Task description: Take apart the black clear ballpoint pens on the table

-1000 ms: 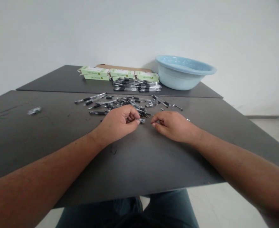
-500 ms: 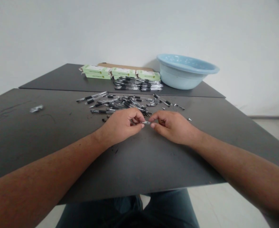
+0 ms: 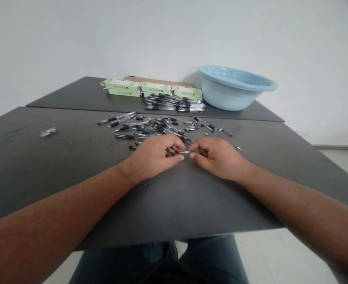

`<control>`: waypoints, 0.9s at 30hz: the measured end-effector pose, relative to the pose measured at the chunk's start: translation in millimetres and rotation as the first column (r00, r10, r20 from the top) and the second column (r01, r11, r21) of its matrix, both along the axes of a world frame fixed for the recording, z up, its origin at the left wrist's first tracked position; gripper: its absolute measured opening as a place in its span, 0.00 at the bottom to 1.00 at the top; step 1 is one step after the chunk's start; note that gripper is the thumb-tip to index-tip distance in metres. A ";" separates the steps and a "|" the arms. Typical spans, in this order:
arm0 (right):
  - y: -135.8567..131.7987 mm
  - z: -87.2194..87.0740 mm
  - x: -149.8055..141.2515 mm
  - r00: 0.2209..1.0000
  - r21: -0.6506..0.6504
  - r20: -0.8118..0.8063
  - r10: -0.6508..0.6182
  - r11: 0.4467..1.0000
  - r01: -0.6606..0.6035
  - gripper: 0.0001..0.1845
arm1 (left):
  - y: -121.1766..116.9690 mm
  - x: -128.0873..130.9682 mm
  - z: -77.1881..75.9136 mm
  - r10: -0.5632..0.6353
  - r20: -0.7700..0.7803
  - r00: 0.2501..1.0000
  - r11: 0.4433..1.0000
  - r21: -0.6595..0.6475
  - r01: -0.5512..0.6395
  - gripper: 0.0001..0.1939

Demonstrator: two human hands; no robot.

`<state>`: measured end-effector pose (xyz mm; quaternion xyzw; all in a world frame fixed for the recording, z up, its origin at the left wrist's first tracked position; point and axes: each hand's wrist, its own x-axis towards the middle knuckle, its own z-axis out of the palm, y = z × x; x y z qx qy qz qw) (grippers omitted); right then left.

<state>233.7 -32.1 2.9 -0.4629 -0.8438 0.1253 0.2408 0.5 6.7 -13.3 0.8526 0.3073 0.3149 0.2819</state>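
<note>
Between my fingertips is a small, clear and silvery pen part [image 3: 185, 152], its exact kind too small to tell. My left hand [image 3: 158, 154] pinches its left end, thumb against forefinger. At the other end my right hand [image 3: 217, 156] is closed in a pinch too. Just beyond the hands lies a loose heap of black pens and pen pieces [image 3: 159, 127], partly hidden by my left hand. A small metal pen tip [image 3: 238, 148] rests to the right of my right hand.
Green-and-white boxes [image 3: 122, 86] stand stacked at the back, with neat bundles of pens [image 3: 190, 105] in front. A light blue basin [image 3: 230, 92] sits at back right. Far left on the dark table [image 3: 174, 209] lies a small clear piece [image 3: 47, 132]. A seam crosses the tabletop.
The view has shifted slightly. Both hands keep their pinch around the pen part, which now shows as a thinner sliver between the fingertips. The heap looks unchanged.
</note>
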 end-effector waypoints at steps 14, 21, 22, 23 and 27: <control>-6.8 7.9 -3.2 0.992 0.009 -0.126 -0.026 1.000 0.027 0.06 | 0.1 1.2 0.3 -0.033 -0.056 0.998 0.999 -0.006 0.033 0.07; 5.9 0.3 9.5 0.989 0.051 0.145 0.026 0.998 -0.034 0.07 | 1.1 2.0 1.3 0.094 -0.073 0.993 0.993 0.074 -0.088 0.10; 8.1 -1.9 10.5 0.984 0.042 0.176 0.035 0.998 -0.043 0.08 | 1.3 2.0 1.6 0.104 -0.075 0.992 0.992 0.086 -0.097 0.09; 9.9 -3.3 11.2 0.982 0.045 0.185 0.020 0.999 -0.029 0.08 | 1.5 2.0 1.8 0.111 -0.074 0.991 0.990 0.096 -0.104 0.09; 13.0 0.8 14.2 0.984 0.081 0.131 -0.118 0.991 0.108 0.08 | 2.6 1.6 1.8 0.087 -0.092 0.992 0.986 0.147 -0.073 0.09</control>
